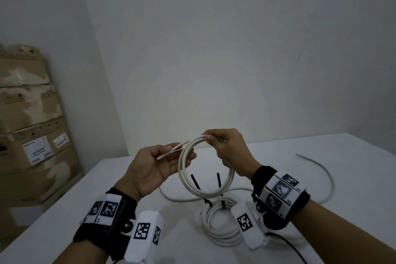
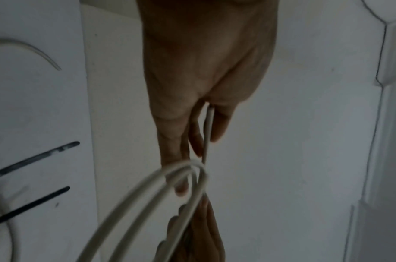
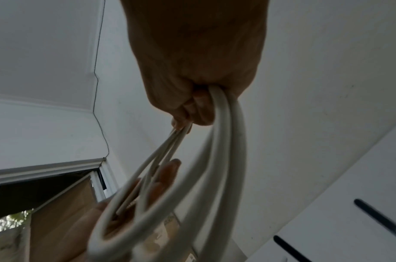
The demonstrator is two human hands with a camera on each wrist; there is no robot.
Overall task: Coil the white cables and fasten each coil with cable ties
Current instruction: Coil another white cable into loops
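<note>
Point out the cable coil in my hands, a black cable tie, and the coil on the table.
Held coil (image 1: 181,170), head view, left side of the loop.
Black cable tie (image 1: 219,181), head view, middle of its strap.
Table coil (image 1: 205,221), head view, left edge.

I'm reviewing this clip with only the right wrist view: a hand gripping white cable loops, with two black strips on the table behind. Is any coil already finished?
Observer: Yes. The head view shows a finished coil lying on the table close to the person, below the held coil that the right hand grips. Your black strips are cable ties, and they appear to be cinched round that finished coil.
Operator: Is there anything left to coil?
Observer: Yes. A loose cable lies in a wide curve on the table, out beyond the right wrist.
</note>
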